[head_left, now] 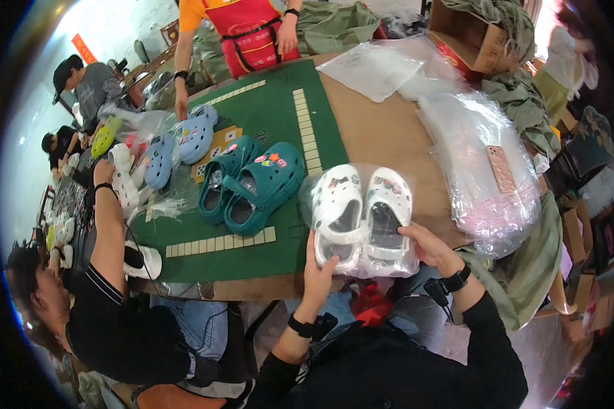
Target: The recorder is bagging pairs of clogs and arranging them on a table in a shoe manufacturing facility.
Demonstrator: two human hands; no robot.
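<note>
White clogs (339,199): a pair right of centre, toes toward the top of the frame, inside a clear bag (363,261).
Left hand (317,273): part-closed on the bag's lower left edge, thumb uppermost.
Right hand (435,249): part-closed on its right edge; the fingers' reach underneath cannot be told.
Likely reason: gripping both sides probably keeps the pair together and level.
Plastic bags (460,153): spread at right, a pink phone (501,169) on top, perhaps as a weight.
Cardboard box (481,42): upper right, contents unclear.
</note>
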